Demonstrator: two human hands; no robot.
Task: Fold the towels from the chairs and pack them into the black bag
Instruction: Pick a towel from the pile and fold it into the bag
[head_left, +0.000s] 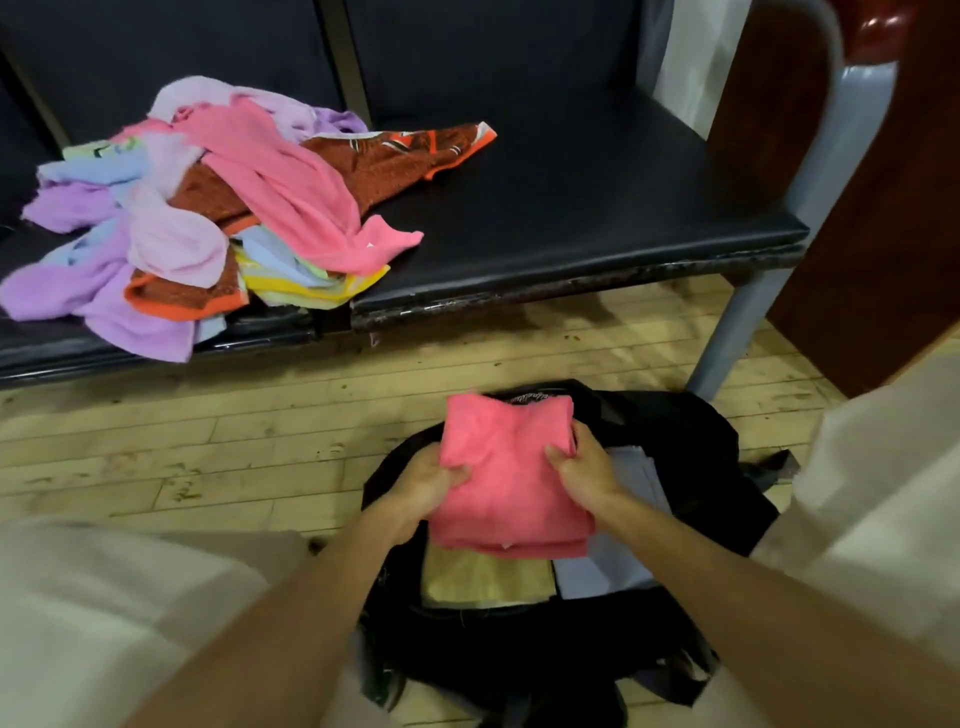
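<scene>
Folded pink towel (511, 478) is held between both grips, directly above the open black bag (675, 447) on the floor. My left grip (423, 483) pinches its left edge, and my right grip (587, 470) pinches its right edge. A folded yellow towel (485, 577) and a blue towel (602, 577) lie inside the bag beneath it. Unfolded towels (208, 218) lie heaped on the chair seat (571, 208).

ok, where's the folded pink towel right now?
Head view, lower centre: the folded pink towel is gripped by the left hand and right hand over the open black bag, above a yellow towel.
</scene>
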